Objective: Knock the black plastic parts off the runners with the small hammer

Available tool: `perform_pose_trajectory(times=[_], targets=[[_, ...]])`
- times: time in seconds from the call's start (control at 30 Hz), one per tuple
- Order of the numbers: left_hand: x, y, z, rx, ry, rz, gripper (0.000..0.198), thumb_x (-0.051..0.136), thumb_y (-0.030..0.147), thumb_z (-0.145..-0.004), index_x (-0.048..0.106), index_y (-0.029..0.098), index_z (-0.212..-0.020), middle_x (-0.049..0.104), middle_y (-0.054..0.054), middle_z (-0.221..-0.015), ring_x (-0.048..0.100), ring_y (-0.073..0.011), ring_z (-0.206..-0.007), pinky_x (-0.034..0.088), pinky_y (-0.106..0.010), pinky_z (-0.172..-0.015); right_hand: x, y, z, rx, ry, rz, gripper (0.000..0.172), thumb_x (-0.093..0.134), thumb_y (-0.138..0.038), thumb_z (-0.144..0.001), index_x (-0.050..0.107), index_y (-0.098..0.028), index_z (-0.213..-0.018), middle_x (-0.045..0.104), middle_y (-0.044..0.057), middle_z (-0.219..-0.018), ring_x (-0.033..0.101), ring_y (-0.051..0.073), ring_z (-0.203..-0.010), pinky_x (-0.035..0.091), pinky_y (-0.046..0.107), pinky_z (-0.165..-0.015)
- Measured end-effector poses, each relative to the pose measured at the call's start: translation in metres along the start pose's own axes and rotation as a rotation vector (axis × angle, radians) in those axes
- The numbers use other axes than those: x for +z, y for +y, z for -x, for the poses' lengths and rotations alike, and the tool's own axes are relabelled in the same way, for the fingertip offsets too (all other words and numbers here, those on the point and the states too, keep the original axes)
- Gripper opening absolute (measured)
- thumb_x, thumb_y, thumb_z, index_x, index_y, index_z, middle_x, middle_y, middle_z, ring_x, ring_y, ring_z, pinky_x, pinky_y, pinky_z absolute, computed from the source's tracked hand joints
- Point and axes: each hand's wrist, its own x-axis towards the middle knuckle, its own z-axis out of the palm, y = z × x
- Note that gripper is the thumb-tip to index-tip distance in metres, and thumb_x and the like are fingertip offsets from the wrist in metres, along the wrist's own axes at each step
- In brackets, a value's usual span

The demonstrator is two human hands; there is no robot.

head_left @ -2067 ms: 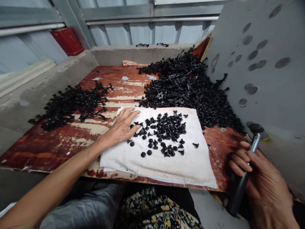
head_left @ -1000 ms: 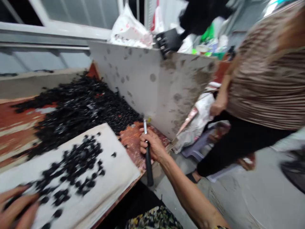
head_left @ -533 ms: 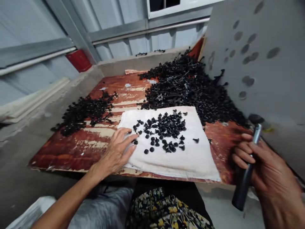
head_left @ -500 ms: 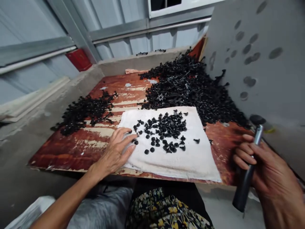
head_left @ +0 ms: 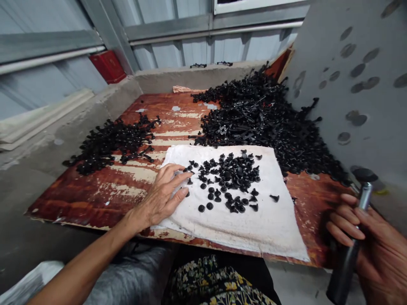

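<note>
My left hand (head_left: 163, 197) rests over the left edge of a white cloth (head_left: 254, 233), fingers spread and thumb apart from them. Its fingertips are beside a few small black pieces (head_left: 203, 186) with round heads and short stems; more of these lie heaped on the cloth (head_left: 237, 171). At the far right, my right hand (head_left: 378, 237) is wrapped round a tool with a black handle (head_left: 345, 264) and a shiny metal shaft (head_left: 365, 195). The tool's kind is not clear.
On the worn red-brown board (head_left: 95, 190), a large pile of black linked parts (head_left: 251, 114) stands behind the cloth, with a smaller pile (head_left: 117, 144) at left. A grey spotted panel (head_left: 337, 84) rises at right. A red box (head_left: 108, 67) sits on the concrete ledge.
The view has shifted, so the cloth and piles appear farther right. My left hand stays at the cloth's left edge with fingers spread; my right hand keeps hold of the tool.
</note>
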Motion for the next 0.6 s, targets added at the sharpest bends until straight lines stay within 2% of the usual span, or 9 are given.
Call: perform_pose_trajectory(times=[0.2, 0.27, 0.37, 0.47, 0.6], targets=[[0.003, -0.028, -0.018, 0.022, -0.14, -0.197, 0.052, 0.029, 0.044, -0.099, 0.041, 0.025, -0.146, 0.039, -0.011, -0.152, 0.02, -0.0342, -0.144, 0.015, -0.063, -0.113, -0.001, 0.001, -0.002, -0.007, -0.012, 0.01, 0.027, 0.081, -0.022, -0.049, 0.068, -0.023, -0.073, 0.024, -0.007, -0.062, 0.019, 0.005, -0.045, 0.014, 0.021, -0.033], [0.004, -0.036, -0.019, -0.006, -0.133, -0.252, 0.056, 0.029, 0.046, -0.098, 0.036, 0.023, -0.149, 0.036, -0.014, -0.153, 0.017, -0.0365, -0.145, 0.015, -0.066, -0.112, -0.001, 0.001, -0.002, -0.008, -0.011, 0.0, 0.028, 0.083, -0.022, -0.05, 0.068, -0.022, -0.074, 0.025, -0.007, -0.062, 0.019, 0.005, -0.045, 0.015, 0.021, -0.032], [0.005, -0.039, -0.022, -0.129, -0.053, -0.326, 0.062, 0.028, 0.048, -0.097, 0.034, 0.013, -0.149, 0.032, -0.022, -0.155, 0.015, -0.0411, -0.145, 0.016, -0.069, -0.109, 0.001, 0.0, -0.002, -0.005, 0.005, -0.002, 0.029, 0.084, -0.024, -0.048, 0.067, -0.021, -0.072, 0.026, -0.007, -0.06, 0.019, 0.005, -0.044, 0.016, 0.021, -0.032], [0.007, -0.023, -0.028, -0.146, -0.022, -0.332, 0.068, 0.025, 0.051, -0.097, 0.027, 0.009, -0.151, 0.026, -0.024, -0.157, 0.012, -0.0418, -0.147, 0.011, -0.071, -0.11, 0.003, -0.001, -0.002, 0.005, 0.015, -0.007, 0.029, 0.083, -0.023, -0.046, 0.067, -0.021, -0.069, 0.027, -0.007, -0.057, 0.021, 0.004, -0.043, 0.016, 0.02, -0.032], [0.015, 0.022, -0.042, 0.142, -0.179, -0.192, 0.072, 0.028, 0.059, -0.095, 0.016, 0.021, -0.155, 0.02, -0.016, -0.162, 0.013, -0.0351, -0.149, 0.008, -0.065, -0.115, 0.001, 0.001, -0.003, 0.0, 0.0, -0.027, 0.03, 0.082, -0.021, -0.045, 0.069, -0.021, -0.072, 0.031, -0.007, -0.054, 0.023, 0.004, -0.042, 0.018, 0.018, -0.032]])
